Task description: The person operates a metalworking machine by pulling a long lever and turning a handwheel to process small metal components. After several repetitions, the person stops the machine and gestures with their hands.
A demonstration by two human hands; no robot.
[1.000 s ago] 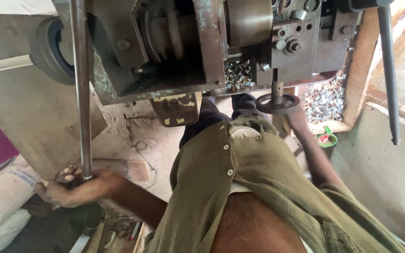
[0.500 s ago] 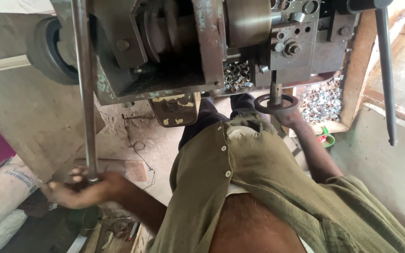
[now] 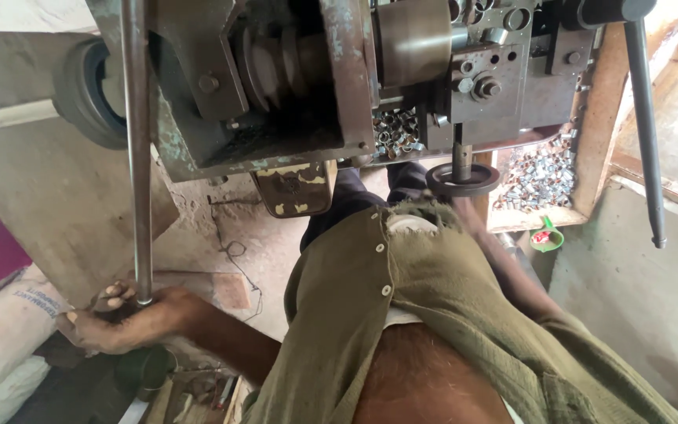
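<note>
Head view, left hand: left hand (image 3: 123, 322) curled around the lower end of the long steel lever bar (image 3: 136, 149), holding it.
Head view, right hand: right hand (image 3: 464, 206) reaches under the handwheel (image 3: 463, 179); mostly hidden, grip cannot be told.
Machine: old lathe-like machine (image 3: 339, 86) overhead; cut metal pieces (image 3: 539, 174) in a wooden tray beside it.
Risk: the bar end is smooth, so the grip may slip; a loose shirt (image 3: 433, 314) near turning parts could catch.

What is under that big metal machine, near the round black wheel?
Under the machine, a heap of small shiny metal pieces fills a wooden box. The box's bottom is covered by them.
</note>
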